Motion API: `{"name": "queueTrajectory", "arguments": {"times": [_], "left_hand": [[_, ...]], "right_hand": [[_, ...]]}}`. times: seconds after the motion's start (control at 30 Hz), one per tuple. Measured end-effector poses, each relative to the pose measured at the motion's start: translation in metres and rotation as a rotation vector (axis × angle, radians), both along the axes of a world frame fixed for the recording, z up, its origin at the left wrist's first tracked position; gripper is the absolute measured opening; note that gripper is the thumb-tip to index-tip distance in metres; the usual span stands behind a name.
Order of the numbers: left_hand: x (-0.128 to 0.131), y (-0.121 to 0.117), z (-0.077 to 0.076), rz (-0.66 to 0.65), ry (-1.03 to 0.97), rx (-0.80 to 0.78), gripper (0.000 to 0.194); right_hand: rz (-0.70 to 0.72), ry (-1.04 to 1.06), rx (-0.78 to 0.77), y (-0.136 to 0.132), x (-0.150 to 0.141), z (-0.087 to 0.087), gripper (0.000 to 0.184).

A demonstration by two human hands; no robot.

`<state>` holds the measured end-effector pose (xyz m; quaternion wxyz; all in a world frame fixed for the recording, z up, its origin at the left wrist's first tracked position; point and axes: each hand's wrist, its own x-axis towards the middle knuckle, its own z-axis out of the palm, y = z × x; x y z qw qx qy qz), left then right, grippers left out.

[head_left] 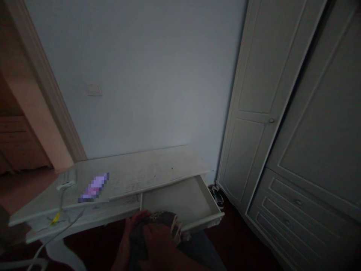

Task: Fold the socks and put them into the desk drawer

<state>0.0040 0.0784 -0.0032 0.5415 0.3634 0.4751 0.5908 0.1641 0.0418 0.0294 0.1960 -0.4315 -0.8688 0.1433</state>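
A bunched dark grey cloth [166,217] with a pale pattern and a light, frayed-looking edge is held in front of me, at the near edge of the pulled-out drawer [180,199]. My left hand [138,219] is closed on the cloth's left side, close to the drawer's left corner. Across the front of the bundle lies my right hand [158,239], its fingers curled into the fabric. Dim light hides most of the fingertips. The drawer belongs to a worn white desk [135,167].
A phone with a pixelated purple screen [94,187] and a white power strip [67,178] with a cable lie on the desk's left. Dark shoes [216,196] are on the floor between the desk and a grey-white wardrobe [251,150]. A doorway stands at left.
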Motion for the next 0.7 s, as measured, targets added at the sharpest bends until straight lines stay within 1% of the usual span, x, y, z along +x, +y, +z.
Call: {"name": "queueTrajectory", "arguments": {"times": [0.07,0.13,0.17,0.23,0.3,0.37,0.4,0.43,0.47,0.5,0.53,0.57,0.6,0.67,0.7], "left_hand": [[0.001,-0.004,0.005,-0.056,0.228,0.039,0.072],[0.005,-0.009,0.005,-0.095,0.484,0.111,0.065],[0.008,-0.01,0.004,-0.087,0.588,0.151,0.063],[0.015,-0.012,-0.003,-0.036,0.728,0.213,0.064],[0.018,-0.01,-0.013,-0.002,0.782,0.228,0.069],[0.017,-0.006,-0.021,0.005,0.773,0.221,0.073],[0.016,-0.003,-0.023,0.002,0.752,0.216,0.075],[0.014,0.0,-0.024,-0.007,0.726,0.212,0.077],[0.012,0.002,-0.023,-0.021,0.702,0.206,0.079],[0.01,0.005,-0.021,-0.034,0.681,0.2,0.082],[0.008,0.007,-0.018,-0.049,0.662,0.199,0.084],[0.007,0.008,-0.014,-0.059,0.656,0.212,0.086],[0.005,0.008,-0.01,-0.06,0.663,0.239,0.087],[-0.001,0.006,-0.002,-0.033,0.707,0.312,0.083],[-0.006,0.003,0.002,-0.021,0.742,0.349,0.078]], "right_hand": [[0.075,-0.084,0.042,-0.001,0.026,-0.007,0.063],[0.14,-0.207,0.061,-0.002,0.066,-0.014,0.064],[0.126,-0.245,0.065,-0.002,0.089,-0.018,0.065],[0.007,-0.27,0.047,0.0,0.14,-0.022,0.071],[-0.173,-0.265,0.035,0.005,0.187,-0.02,0.073],[-0.328,-0.245,0.03,0.011,0.221,-0.015,0.071],[-0.381,-0.228,0.032,0.014,0.229,-0.013,0.07],[-0.411,-0.209,0.035,0.015,0.23,-0.011,0.068],[-0.42,-0.189,0.037,0.015,0.224,-0.01,0.068],[-0.411,-0.165,0.038,0.015,0.21,-0.009,0.067],[-0.383,-0.141,0.036,0.014,0.188,-0.01,0.067],[-0.341,-0.125,0.022,0.012,0.161,-0.012,0.068],[-0.292,-0.102,0.012,0.011,0.13,-0.014,0.065],[-0.136,-0.12,-0.056,0.008,0.062,-0.019,0.067],[-0.03,-0.145,-0.096,0.007,0.03,-0.022,0.063]]}}
